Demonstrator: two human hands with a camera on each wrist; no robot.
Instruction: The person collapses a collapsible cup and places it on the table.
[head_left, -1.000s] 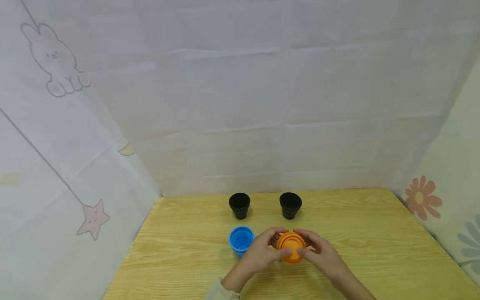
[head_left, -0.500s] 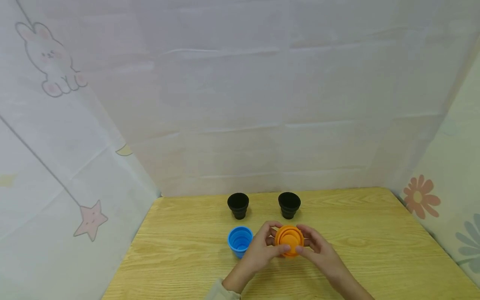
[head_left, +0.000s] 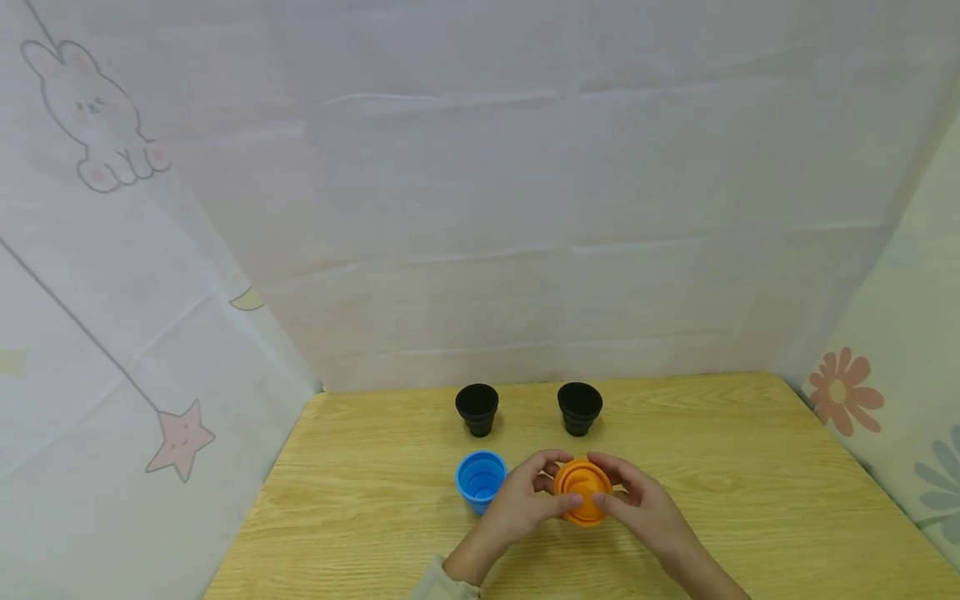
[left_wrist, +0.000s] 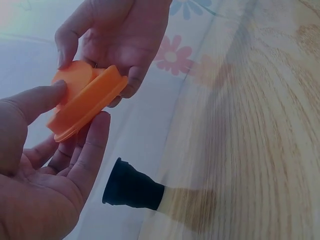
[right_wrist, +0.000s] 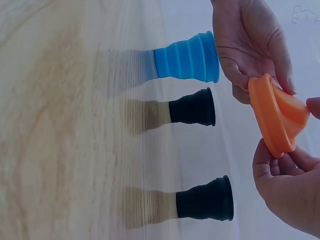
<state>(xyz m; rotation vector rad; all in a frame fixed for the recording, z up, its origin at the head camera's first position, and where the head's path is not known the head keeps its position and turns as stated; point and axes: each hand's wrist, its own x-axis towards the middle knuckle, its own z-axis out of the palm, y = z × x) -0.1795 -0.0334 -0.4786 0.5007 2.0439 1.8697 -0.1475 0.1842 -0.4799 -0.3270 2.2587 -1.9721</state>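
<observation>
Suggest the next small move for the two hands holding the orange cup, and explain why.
Probably press both thumbs evenly on the middle of the orange cup: the left hand and right hand hold its rim, a thumb of each touches that middle, which bulges unevenly.
</observation>
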